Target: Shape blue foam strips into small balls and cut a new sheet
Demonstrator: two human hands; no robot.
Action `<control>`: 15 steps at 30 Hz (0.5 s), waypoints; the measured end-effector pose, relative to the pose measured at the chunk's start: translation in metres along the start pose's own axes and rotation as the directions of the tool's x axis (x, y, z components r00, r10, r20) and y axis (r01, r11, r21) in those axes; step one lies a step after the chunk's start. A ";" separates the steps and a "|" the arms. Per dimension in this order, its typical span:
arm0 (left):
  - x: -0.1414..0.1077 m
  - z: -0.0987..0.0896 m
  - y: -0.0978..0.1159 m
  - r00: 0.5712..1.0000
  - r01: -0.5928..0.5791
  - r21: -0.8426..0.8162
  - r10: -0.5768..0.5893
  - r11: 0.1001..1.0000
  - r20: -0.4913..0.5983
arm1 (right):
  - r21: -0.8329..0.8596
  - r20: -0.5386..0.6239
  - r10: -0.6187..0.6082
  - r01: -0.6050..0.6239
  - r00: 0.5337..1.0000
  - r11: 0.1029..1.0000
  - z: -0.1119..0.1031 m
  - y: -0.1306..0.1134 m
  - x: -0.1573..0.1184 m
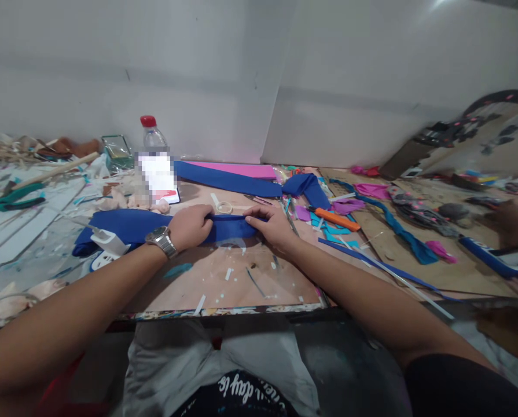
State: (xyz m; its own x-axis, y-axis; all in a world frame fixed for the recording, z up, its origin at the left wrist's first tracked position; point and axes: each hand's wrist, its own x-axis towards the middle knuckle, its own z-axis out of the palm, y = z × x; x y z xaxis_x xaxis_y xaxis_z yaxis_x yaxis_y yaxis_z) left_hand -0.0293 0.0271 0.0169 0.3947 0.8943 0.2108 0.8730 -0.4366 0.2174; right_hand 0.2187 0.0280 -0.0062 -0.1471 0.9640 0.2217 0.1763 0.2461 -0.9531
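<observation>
Short of the fingers, we see the stained tabletop [280, 289]. Our left hand [191, 227] and right hand [275, 227] pinch a blue fabric strip [232, 229], fingers closed on its far edge. We judge the step to be folding or smoothing that edge; the next move calls for even tension. Just beyond the fingers lies a pale ring [217, 209]; farther, another blue strip [228, 179].

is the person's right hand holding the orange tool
No, the right hand and the left hand both hold the blue fabric, while the orange tool lies apart, farther right.
</observation>
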 end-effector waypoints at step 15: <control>-0.015 -0.004 0.023 0.967 -0.249 -0.146 0.254 0.957 0.012 | -0.219 0.234 -0.177 0.230 0.956 0.948 0.000 -0.015 -0.011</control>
State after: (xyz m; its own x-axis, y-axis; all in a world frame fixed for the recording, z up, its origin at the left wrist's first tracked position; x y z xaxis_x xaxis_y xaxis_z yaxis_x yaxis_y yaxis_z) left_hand -0.0163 0.0035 0.0223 0.6069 0.7553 0.2474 0.6957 -0.6553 0.2943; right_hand 0.2177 0.0133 0.0060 -0.3998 0.8541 0.3328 0.3464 0.4769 -0.8078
